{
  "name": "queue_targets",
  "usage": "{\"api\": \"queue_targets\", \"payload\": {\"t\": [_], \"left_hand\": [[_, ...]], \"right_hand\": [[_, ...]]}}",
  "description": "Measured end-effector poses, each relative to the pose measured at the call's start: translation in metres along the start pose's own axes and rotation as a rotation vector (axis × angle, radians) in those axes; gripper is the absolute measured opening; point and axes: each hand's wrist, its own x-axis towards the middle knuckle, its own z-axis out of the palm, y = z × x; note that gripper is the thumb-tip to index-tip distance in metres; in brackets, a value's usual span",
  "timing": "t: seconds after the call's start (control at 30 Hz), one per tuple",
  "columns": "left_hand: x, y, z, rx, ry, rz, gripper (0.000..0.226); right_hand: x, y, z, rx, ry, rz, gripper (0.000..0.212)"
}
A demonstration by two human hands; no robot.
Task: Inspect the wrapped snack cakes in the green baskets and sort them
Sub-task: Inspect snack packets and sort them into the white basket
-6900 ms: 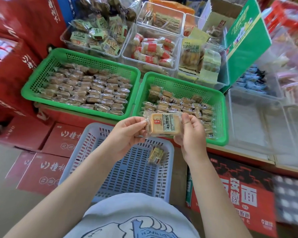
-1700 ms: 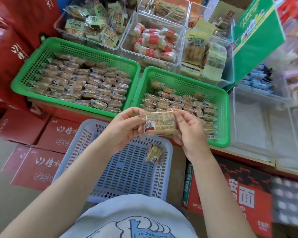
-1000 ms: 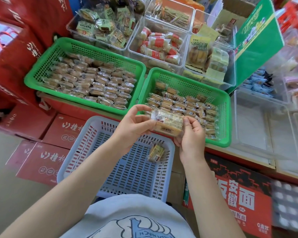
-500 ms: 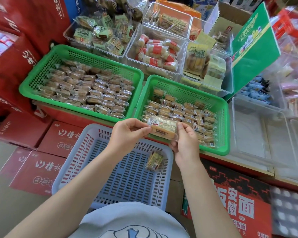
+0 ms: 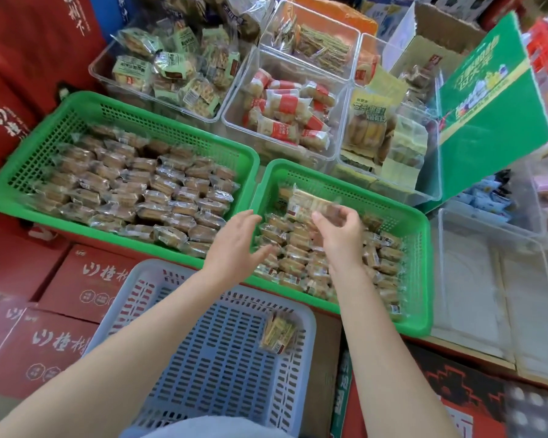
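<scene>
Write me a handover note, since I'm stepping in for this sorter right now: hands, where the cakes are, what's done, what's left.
Left hand: open, holds nothing, over the near-left corner of the right green basket.
Right hand: pinches one wrapped cake above that basket's far end; the picture is blurred there.
Left green basket: packed with neat rows of cakes.
Right green basket: partly filled.
Blue basket: one set-aside cake.
Done: one cake pulled out.
Left: place the held cake, then check the rest.
</scene>
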Motion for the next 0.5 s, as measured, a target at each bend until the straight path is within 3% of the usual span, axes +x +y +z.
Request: {"api": "queue_targets", "payload": {"t": [0.2,0.33,0.5], "left_hand": [[0.034,-0.022,0.034,0.380,-0.095,0.052,0.078],[0.035,-0.026,0.044,0.344,0.016,0.088,0.074],[0.036,-0.030,0.050,0.361,0.044,0.098,0.073]], "right_hand": [[0.065,0.014,0.050,-0.470,-0.064,-0.364,0.030],[0.092,0.040,0.057,-0.879,-0.176,-0.662,0.028],[0.107,0.060,0.065,-1.057,-0.269,-0.765,0.015]]}}
